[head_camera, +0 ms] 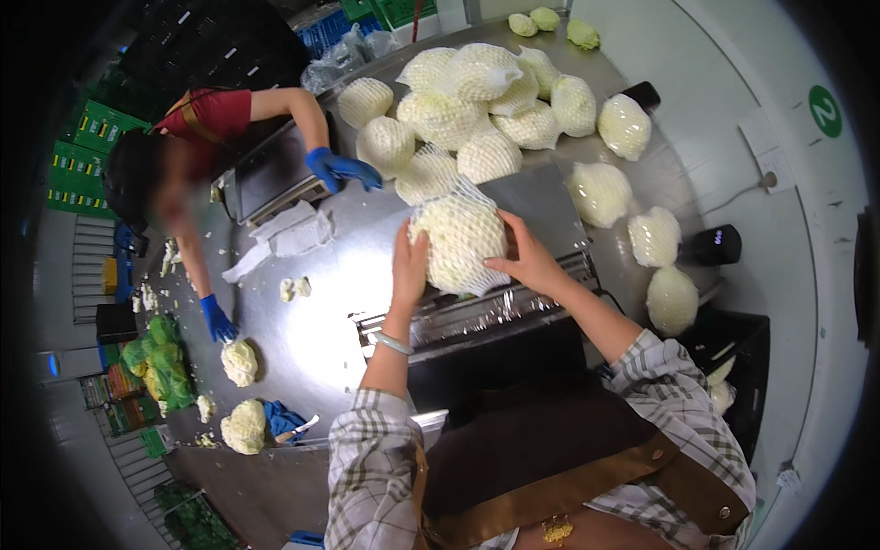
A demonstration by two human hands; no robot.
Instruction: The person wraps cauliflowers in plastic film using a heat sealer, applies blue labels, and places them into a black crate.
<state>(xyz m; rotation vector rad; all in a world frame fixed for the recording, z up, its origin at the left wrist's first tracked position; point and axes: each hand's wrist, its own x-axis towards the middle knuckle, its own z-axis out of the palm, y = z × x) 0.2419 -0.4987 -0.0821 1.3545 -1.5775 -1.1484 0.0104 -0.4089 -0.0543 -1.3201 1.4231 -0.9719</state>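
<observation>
A pale cauliflower head in a white foam net (459, 240) is held between my two hands. My left hand (410, 265) presses its left side, and my right hand (526, 258) grips it from the right, thumb in front. It is held above a film-wrapping machine (481, 316) with shiny clear film along its front and a flat grey plate (529, 199) behind. Beyond my hands lies a pile of netted cauliflowers (447, 117), touching one another. To the right sit several film-wrapped cauliflowers (599, 194).
Across the steel table (323, 357), a co-worker's blue-gloved hand (340, 168) reaches near the pile; another glove (218, 320) touches a bare cauliflower (239, 362). A knife (297, 430) lies by a blue cloth (280, 417). Empty white nets (292, 237) lie near a scale (271, 175). A black crate (742, 364) stands right.
</observation>
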